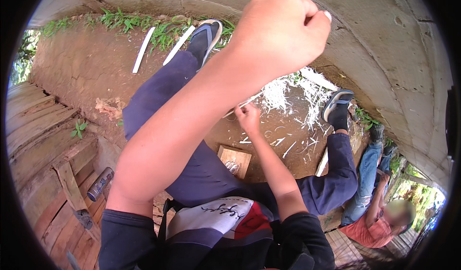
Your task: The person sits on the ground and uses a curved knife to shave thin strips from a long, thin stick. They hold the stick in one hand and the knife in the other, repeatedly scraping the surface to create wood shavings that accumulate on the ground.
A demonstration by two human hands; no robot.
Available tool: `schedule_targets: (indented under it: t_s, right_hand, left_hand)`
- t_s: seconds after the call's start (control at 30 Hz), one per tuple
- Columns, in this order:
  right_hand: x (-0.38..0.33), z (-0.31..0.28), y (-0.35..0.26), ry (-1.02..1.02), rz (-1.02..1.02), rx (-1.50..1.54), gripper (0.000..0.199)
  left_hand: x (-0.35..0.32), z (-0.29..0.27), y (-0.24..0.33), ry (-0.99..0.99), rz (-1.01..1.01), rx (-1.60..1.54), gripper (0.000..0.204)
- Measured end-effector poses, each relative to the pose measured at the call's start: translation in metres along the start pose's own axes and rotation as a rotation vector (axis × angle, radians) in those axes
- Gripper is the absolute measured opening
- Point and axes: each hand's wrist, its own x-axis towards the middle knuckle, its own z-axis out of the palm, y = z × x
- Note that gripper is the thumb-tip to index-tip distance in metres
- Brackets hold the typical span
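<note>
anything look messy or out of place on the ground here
Yes: pale shavings lie heaped and strewn over the dirt between the person's feet, with curls scattered toward a small wooden block. Two white strips lie loose by the grass. A metal can lies tipped on the planks.

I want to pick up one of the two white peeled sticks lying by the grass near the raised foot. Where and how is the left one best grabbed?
Grip the left white stick around its middle, coming from above with fingers across its width. It lies flat on bare dirt, slim and straight, apart from the second stick and the sandal, so both long sides look free; the far end reaches into the grass.
</note>
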Motion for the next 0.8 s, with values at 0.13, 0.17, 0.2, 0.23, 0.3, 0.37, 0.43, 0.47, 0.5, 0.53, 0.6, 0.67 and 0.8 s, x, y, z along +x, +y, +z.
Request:
schedule_targets:
  t_s: [0.13,0.17,0.2,0.23,0.3,0.37,0.43,0.47,0.5,0.53,0.6,0.67,0.8]
  right_hand:
    - [0.027,-0.035,0.015,0.332,0.304,0.561,0.017]
    - [0.033,-0.053,0.02,0.449,0.292,0.619,0.018]
    - [0.041,-0.072,0.026,0.565,0.313,0.64,0.018]
    - [0.046,-0.089,0.032,0.689,0.296,0.644,0.018]
    - [0.052,-0.115,0.045,0.825,0.311,0.623,0.018]
    - [0.055,-0.127,0.059,0.893,0.362,0.6,0.022]
    - [0.055,-0.126,0.07,0.826,0.298,0.537,0.023]
    - [0.054,-0.123,0.074,0.807,0.299,0.51,0.024]
    - [0.054,-0.118,0.077,0.773,0.296,0.519,0.024]
    - [0.053,-0.113,0.078,0.723,0.288,0.528,0.024]
    - [0.051,-0.104,0.078,0.666,0.333,0.546,0.024]
    - [0.049,-0.101,0.075,0.727,0.344,0.597,0.024]
    - [0.048,-0.116,0.067,0.924,0.443,0.78,0.021]
  left_hand:
    - [-0.001,-0.007,-0.003,-0.052,-0.058,-0.091,0.038]
    - [-0.001,-0.007,-0.003,-0.048,-0.046,-0.066,0.039]
    - [-0.002,-0.007,-0.003,-0.046,-0.035,-0.041,0.039]
    - [-0.002,-0.006,-0.003,-0.043,-0.024,-0.015,0.039]
    - [-0.003,-0.003,-0.001,-0.012,-0.034,-0.055,0.038]
    - [-0.004,0.001,0.002,-0.015,-0.044,-0.065,0.039]
    - [-0.005,0.004,0.003,-0.056,-0.08,-0.048,0.043]
    - [-0.005,0.005,0.004,-0.065,-0.056,-0.05,0.043]
    - [-0.005,0.006,0.004,-0.082,-0.059,-0.054,0.043]
    - [-0.004,0.007,0.004,-0.099,-0.065,-0.057,0.043]
    - [-0.003,0.01,0.004,-0.085,-0.05,-0.043,0.039]
    - [-0.002,0.014,0.003,-0.062,-0.002,-0.04,0.036]
    - [-0.001,0.022,0.003,-0.03,0.084,-0.06,0.036]
